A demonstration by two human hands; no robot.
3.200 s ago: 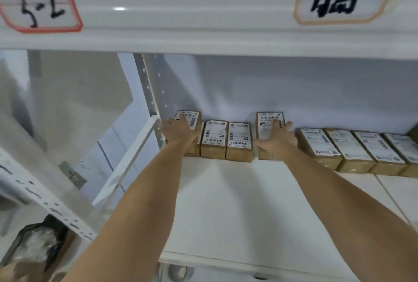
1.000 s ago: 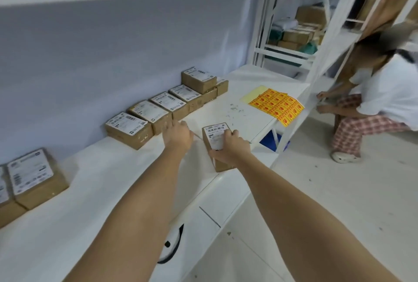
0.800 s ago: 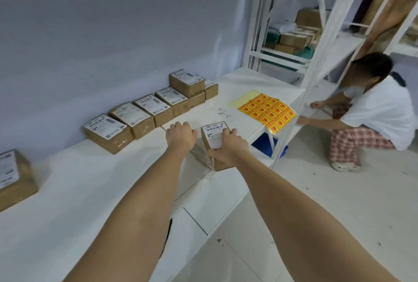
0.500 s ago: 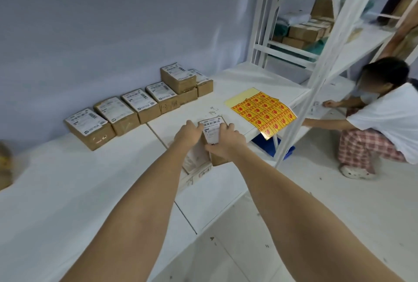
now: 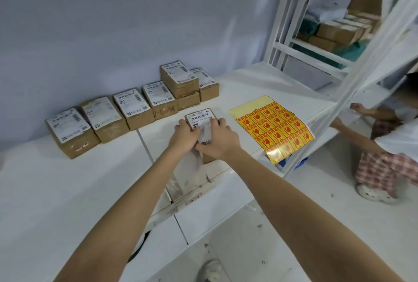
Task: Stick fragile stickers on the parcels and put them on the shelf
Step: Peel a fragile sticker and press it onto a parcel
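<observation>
A small brown parcel with a white barcode label stands on the white shelf near its front edge. My left hand grips its left side and my right hand grips its right side and top, fingers curled over the label. Just to the right lies a yellow sheet of red fragile stickers, partly hanging over the shelf edge. A row of labelled brown parcels lines the back wall, with one stacked on another at its right end.
A white upright post stands at the shelf's right front corner. Beyond it a second rack holds more boxes. A person in a white shirt and checked trousers crouches on the floor at the right.
The view has swung from the left part of the shelf to the right. My right hand carried the parcel toward the sticker sheet, and my left hand has closed on it too.
</observation>
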